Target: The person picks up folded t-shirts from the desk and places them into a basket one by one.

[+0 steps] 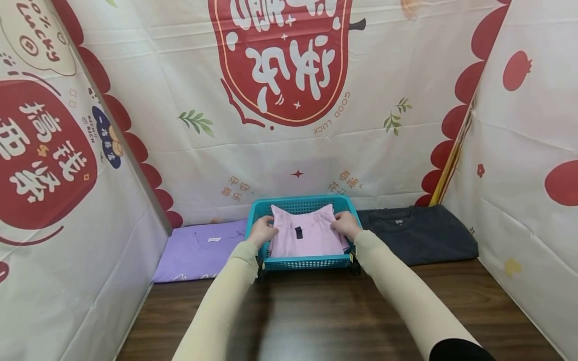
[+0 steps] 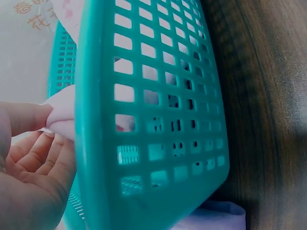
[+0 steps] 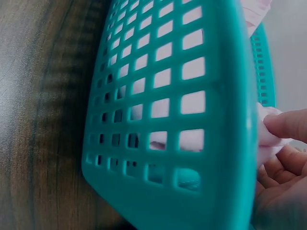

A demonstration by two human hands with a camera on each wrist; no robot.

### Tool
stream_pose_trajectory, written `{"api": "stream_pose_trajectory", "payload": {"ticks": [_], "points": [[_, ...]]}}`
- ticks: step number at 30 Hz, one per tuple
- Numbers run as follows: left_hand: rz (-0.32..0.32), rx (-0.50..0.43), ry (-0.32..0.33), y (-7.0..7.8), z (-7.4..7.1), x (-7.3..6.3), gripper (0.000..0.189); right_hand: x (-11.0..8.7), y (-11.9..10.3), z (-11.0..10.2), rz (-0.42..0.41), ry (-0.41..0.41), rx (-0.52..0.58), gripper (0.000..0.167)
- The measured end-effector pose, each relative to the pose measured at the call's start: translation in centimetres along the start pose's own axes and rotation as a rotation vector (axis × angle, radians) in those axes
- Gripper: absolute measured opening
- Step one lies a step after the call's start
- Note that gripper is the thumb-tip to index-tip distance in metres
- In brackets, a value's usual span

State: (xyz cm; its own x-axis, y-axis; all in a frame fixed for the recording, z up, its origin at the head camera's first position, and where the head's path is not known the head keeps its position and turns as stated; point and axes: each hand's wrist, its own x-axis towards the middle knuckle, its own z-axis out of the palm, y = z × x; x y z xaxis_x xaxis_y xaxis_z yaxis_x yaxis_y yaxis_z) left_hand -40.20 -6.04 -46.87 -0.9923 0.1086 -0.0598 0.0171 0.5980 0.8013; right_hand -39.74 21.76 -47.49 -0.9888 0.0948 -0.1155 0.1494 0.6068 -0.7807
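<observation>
A folded pink shirt (image 1: 311,235) with a dark neck label lies inside a teal plastic basket (image 1: 307,262). My left hand (image 1: 263,229) pinches the shirt's left edge between thumb and fingers, just inside the rim. On the opposite side my right hand (image 1: 346,224) pinches the right edge the same way. In the left wrist view, the thumb and fingers of the left hand (image 2: 36,158) close on the pink cloth behind the basket wall (image 2: 158,100). The right wrist view has the right hand (image 3: 285,158) gripping a fold of it.
A folded purple shirt (image 1: 203,250) lies left of the basket, and a folded dark shirt (image 1: 420,235) lies to its right. The brown wooden table (image 1: 307,311) extends toward me. Printed cloth walls (image 1: 289,150) stand behind and at both sides.
</observation>
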Motion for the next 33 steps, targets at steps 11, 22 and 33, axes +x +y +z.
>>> {"api": "stream_pose_trajectory", "payload": {"ticks": [11,22,33], "points": [[0.009,0.051,0.010,-0.1,0.2,-0.2,0.050,0.1,0.5,0.6,-0.008,-0.019,-0.020,0.040],[-0.023,0.046,-0.071,-0.1,0.2,-0.5,0.062,-0.1,0.4,1.0,0.008,-0.051,-0.076,0.055],[-0.017,0.021,-0.193,-0.3,-0.2,-1.8,0.066,-0.1,1.0,1.3,0.035,-0.070,-0.079,0.056]]}}
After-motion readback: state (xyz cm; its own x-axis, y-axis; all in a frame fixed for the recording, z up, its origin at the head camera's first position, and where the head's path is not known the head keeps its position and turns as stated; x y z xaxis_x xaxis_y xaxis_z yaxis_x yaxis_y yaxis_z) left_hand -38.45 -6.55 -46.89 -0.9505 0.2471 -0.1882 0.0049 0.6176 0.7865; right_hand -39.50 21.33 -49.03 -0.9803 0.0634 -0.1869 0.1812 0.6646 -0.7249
